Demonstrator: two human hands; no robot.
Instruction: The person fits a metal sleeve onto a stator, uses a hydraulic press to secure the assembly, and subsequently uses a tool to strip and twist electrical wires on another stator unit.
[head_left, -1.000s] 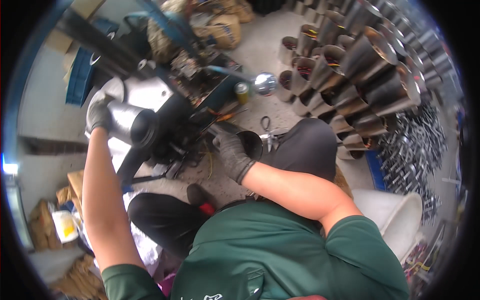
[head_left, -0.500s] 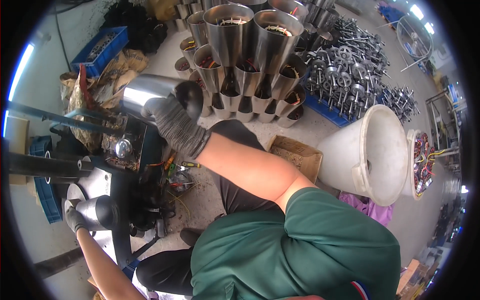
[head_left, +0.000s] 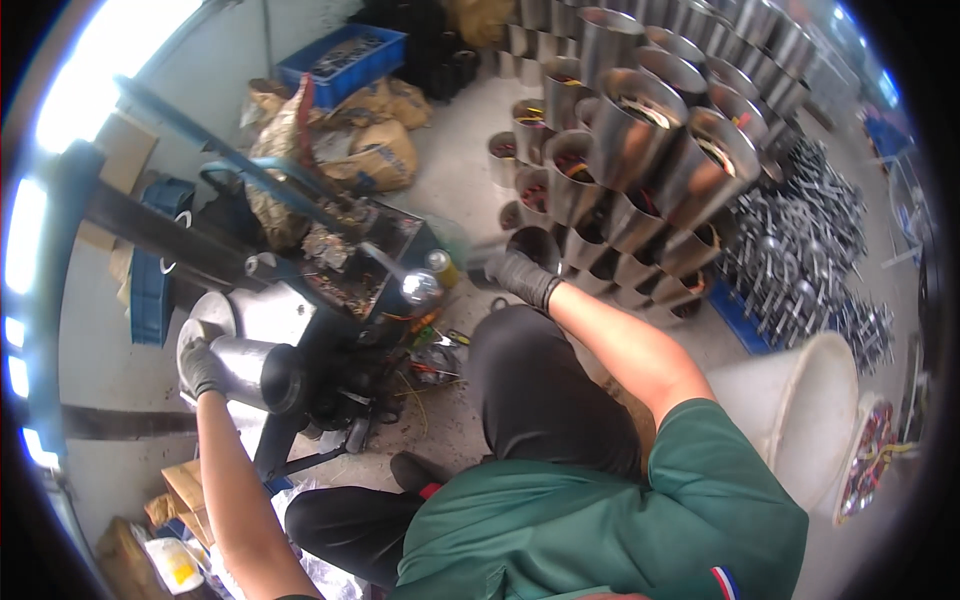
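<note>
A shiny steel cylinder lies on its side on the dark machine, its open dark end facing right, while a dark-mouthed metal tube stands at the near edge of the stacked steel tubes.

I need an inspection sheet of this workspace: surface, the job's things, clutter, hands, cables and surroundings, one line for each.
Surface: grey concrete floor, dusty, with scraps around the machine.
Job's things: steel cylinder at the dark machine; stack of steel cylinders ahead, some with coloured wires inside.
Clutter: brown sacks, blue crate, cardboard at lower left.
Hands: left hand, gloved, holds the steel cylinder; right hand, gloved, is at the foot of the stack, and what it grips cannot be told.
Cables: loose coloured wires lie under the machine.
Surroundings: pile of metal parts and a white bucket at the right.
</note>
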